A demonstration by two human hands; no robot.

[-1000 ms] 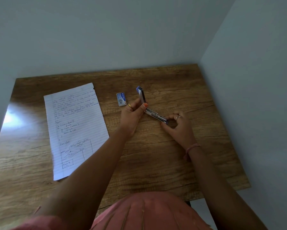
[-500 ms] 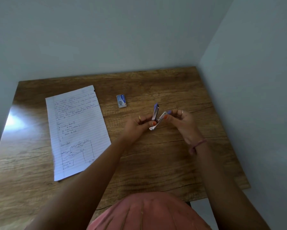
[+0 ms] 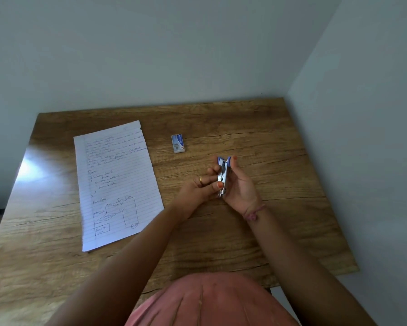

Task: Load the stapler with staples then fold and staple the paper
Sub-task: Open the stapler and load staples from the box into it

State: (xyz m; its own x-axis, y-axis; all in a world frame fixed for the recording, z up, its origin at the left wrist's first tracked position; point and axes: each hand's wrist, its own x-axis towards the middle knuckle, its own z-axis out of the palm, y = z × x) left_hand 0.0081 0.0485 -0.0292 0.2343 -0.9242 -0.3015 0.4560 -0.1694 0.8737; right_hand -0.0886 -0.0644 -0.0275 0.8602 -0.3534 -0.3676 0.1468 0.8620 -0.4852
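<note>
Both hands raised over the surface (image 3: 280,142), toward its right side, roughly midway between far and near edges. Stapler (image 3: 223,176), blue with bright metal parts, held between them, long axis running away from the person, blue end farthest. Right hand (image 3: 239,187) cradles it from the right, palm turned left, thumb up alongside the blue end. Left hand (image 3: 203,187) closes on it from the left, thumb pressed against the metal near the lower end, fingers curled behind. Whether the stapler is fully shut or slightly parted: cannot tell, a narrow gap seems to show at the far end. Small staple box (image 3: 178,143), blue and white, lies flat nearer the far edge, left of the hands, well apart from them. Lined paper (image 3: 117,184) with handwriting and a sketched flowchart lies flat on the left half of the surface, unfolded, slightly skewed.
</note>
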